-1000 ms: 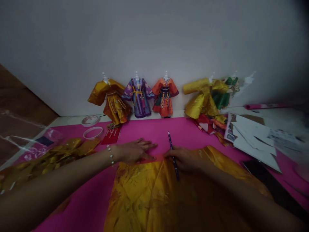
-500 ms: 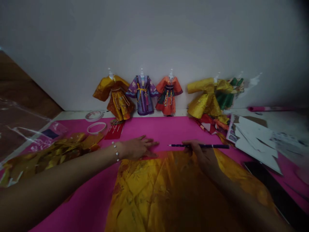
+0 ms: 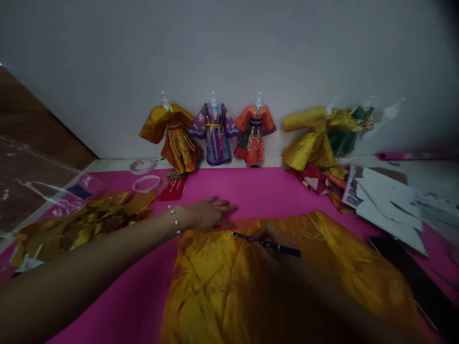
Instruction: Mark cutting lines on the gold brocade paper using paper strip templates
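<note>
The left hand (image 3: 208, 215) lies flat, fingers spread, at the yellow cloth's (image 3: 233, 286) eleven o'clock edge; firm palm pressure helps stop slipping. The cloth spreads around six o'clock in view. Above its middle, a dark pencil (image 3: 265, 243) points toward nine, pinched by the right hand (image 3: 279, 260); a light stroke suits fabric. Against half a second earlier, its tip is shifted toward eight o'clock, off the pink sheet (image 3: 233, 186).
</note>
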Demonstrator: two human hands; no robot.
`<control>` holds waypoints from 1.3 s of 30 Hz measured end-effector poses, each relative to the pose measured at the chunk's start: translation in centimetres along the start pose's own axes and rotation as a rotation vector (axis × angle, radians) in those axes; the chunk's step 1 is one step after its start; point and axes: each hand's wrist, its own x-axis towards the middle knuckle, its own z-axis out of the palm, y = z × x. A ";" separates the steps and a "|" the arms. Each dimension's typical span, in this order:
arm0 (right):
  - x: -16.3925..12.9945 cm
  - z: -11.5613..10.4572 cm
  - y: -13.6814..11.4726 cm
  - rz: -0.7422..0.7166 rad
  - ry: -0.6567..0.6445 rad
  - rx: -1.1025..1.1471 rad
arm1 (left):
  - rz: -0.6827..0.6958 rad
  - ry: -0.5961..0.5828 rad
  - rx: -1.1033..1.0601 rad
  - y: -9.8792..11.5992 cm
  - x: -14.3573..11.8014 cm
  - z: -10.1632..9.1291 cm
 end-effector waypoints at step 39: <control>2.2 0.1 -0.5 -0.223 -0.040 -0.160 | 0.017 0.045 -0.065 -0.2 0.2 0.3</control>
